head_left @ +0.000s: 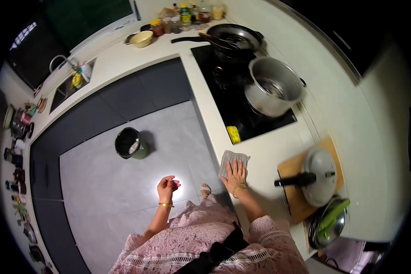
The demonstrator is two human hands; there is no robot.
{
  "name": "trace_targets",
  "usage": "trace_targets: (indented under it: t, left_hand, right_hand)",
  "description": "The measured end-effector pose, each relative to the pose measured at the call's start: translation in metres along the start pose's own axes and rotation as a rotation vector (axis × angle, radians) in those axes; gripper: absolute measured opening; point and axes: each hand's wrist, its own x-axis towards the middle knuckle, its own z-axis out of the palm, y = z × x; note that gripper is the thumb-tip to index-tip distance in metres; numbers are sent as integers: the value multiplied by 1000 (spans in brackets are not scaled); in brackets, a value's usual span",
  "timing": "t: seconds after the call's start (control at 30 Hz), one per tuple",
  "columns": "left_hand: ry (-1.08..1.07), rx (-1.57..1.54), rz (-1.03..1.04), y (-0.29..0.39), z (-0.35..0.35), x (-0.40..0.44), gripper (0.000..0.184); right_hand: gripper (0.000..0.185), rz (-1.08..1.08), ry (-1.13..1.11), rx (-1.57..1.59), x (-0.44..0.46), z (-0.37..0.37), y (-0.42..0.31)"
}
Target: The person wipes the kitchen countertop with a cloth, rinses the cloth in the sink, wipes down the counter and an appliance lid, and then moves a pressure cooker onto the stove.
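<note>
Wiping of the counter (269,155) appears under way, though how much is done or left cannot be told. The left hand (168,185) is held over the floor (100,182), half open, its loosely curled fingers seemingly empty. A grey cloth (233,155) is pressed flat under the right hand (235,175), its fingers spread, with a pot (265,102) beyond the fingertips and a lid (322,176) to their right.
</note>
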Motion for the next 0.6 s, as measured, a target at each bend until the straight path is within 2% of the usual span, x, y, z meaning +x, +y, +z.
trace_targets:
  t: [0.1, 0.3, 0.6]
  left_hand:
    - [-69, 58, 60, 34, 28, 33, 13]
    - [8, 6, 65, 53, 46, 88, 14]
    - [49, -36, 17, 92, 43, 193, 15]
  right_hand:
    - [66, -51, -46, 26, 44, -6, -14]
    - [60, -133, -49, 3, 125, -1, -29]
    - [68, -48, -9, 5, 265, -15, -66]
